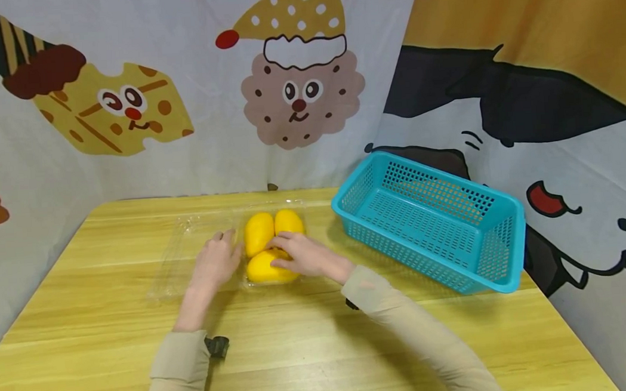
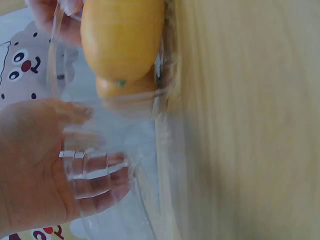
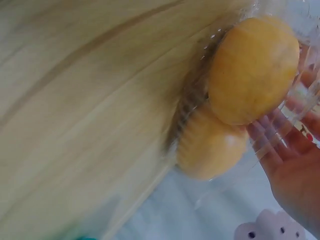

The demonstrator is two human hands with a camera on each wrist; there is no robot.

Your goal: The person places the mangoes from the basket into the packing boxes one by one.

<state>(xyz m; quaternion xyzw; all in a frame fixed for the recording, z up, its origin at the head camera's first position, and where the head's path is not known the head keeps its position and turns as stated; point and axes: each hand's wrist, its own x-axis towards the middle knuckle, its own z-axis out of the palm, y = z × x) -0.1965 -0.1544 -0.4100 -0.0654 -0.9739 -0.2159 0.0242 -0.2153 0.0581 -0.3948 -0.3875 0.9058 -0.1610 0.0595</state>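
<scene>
Head view: a clear plastic container sits near the tabletop's back edge, lid laid open to the left. It holds three yellow fruits: back left, back right and front. The right hand lies over the front fruit; the left hand is over the lid, by the hinge side. A blue basket stands toward the right edge. Advisable: steady the container's near rim — thin plastic probably flexes — and handle one fruit at a time.

Left wrist view: left fingers loosely bent behind clear plastic, gripping nothing visible; fruit just beyond them.

Right wrist view: right fingers spread against the fruit — whether they grip cannot be told.
</scene>
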